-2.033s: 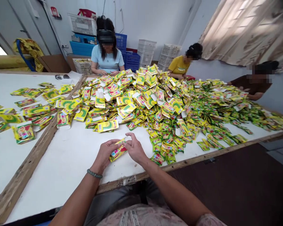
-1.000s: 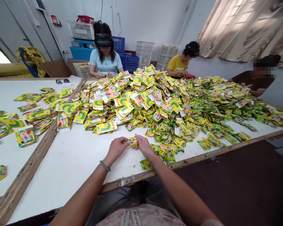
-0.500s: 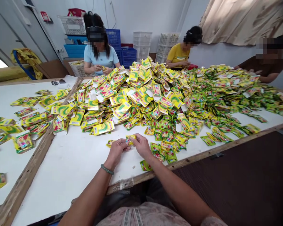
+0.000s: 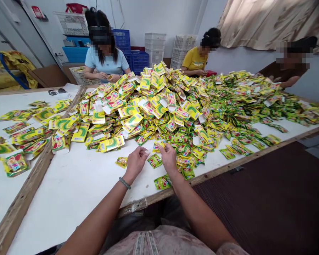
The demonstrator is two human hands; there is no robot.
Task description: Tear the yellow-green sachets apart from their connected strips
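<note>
My right hand (image 4: 169, 158) pinches a small yellow sachet (image 4: 158, 146) at the front of the pile. To its left, my left hand (image 4: 137, 160), with a beaded bracelet at the wrist, has its fingers drawn together; whatever may be between the fingertips is too small to make out. A green sachet (image 4: 155, 161) lies flat on the white table between my hands. Left of my left hand rests a single yellow sachet (image 4: 121, 162). Another green sachet (image 4: 162, 182) sits near the table edge, below my right hand.
A big heap of yellow boxes (image 4: 131, 122) and green sachets (image 4: 228, 106) spreads over the table. More boxes (image 4: 17, 162) lie beyond a wooden strip (image 4: 39, 173) at left. Several co-workers sit across the table. Blue crates (image 4: 140, 63) and white crates (image 4: 154, 47) stand behind them.
My hands have moved apart from their joint hold on a yellow sachet. The right one has gone forward with a yellow sachet. A green sachet now shows between them. The view has shifted slightly.
</note>
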